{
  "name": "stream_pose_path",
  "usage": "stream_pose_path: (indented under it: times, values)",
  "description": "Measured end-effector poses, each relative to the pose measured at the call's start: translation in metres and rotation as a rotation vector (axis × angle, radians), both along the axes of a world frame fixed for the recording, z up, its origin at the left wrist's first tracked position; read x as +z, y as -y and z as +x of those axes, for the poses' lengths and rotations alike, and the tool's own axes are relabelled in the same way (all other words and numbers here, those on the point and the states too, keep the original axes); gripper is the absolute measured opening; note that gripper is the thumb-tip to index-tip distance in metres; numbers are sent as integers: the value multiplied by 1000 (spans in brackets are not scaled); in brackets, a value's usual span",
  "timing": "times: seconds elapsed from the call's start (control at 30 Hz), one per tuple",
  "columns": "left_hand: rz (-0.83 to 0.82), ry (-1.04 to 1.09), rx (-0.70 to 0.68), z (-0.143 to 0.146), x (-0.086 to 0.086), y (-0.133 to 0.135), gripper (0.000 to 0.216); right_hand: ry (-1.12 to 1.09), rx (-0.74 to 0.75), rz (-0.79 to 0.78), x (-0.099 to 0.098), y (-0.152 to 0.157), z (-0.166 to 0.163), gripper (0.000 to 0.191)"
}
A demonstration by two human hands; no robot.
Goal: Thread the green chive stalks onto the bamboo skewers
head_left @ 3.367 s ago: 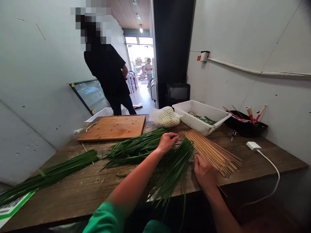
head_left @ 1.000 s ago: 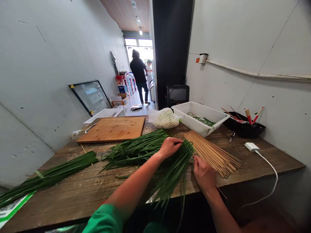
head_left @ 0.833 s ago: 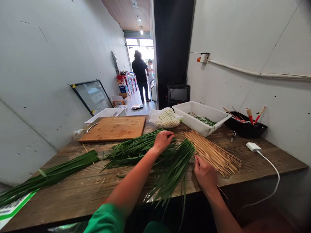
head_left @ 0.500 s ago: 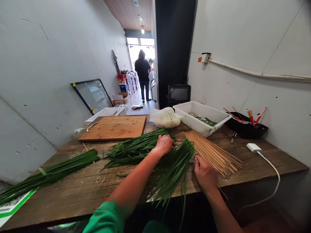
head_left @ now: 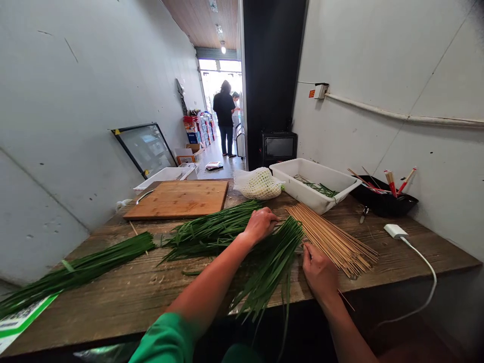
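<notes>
Long green chive leaves lie in heaps on a worn wooden table [head_left: 124, 292]. My left hand [head_left: 260, 224] is closed, its fingers pinching chive leaves between the middle heap [head_left: 212, 232] and the near heap [head_left: 270, 264]. My right hand [head_left: 319, 269] rests in a fist at the near end of a fan of bamboo skewers [head_left: 333, 237], gripping a thin skewer whose tip sticks out below the wrist. The near heap hangs over the table's front edge.
A third chive bundle [head_left: 75, 267] lies at the left. A wooden cutting board [head_left: 179, 199], a netted white bag [head_left: 259, 184], a white tub [head_left: 313, 184], a black tray of chopsticks [head_left: 383, 199] and a white charger with cable [head_left: 395, 231] stand further back. Two people stand in the far doorway [head_left: 225, 118].
My left hand has shifted slightly right over the chives, from the middle heap toward the near one. The person in black has walked away down the corridor. My right hand has stayed put.
</notes>
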State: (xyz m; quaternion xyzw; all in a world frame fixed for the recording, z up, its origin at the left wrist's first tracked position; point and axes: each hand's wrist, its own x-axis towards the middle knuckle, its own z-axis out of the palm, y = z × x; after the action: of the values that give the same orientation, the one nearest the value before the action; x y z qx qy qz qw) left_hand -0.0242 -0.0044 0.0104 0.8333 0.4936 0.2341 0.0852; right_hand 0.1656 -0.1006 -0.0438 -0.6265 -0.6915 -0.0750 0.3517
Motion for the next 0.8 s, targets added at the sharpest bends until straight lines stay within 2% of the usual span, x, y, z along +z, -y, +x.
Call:
stream_pose_path:
  times: [0.17, 0.3, 0.47, 0.8]
  values:
    - [70, 226, 65, 3, -2, -4, 18, 5, -3, -11, 2, 1, -1, 34]
    - [-28, 344, 63, 7, -4, -5, 21, 16, 1, 2, 4, 3, -2, 35]
    - [-88, 395, 127, 18, -7, -1, 17, 9, -1, 8, 6, 4, -3, 35]
    - [-123, 474, 118, 26, -6, 7, 17, -8, 14, -1, 5, 3, -3, 35]
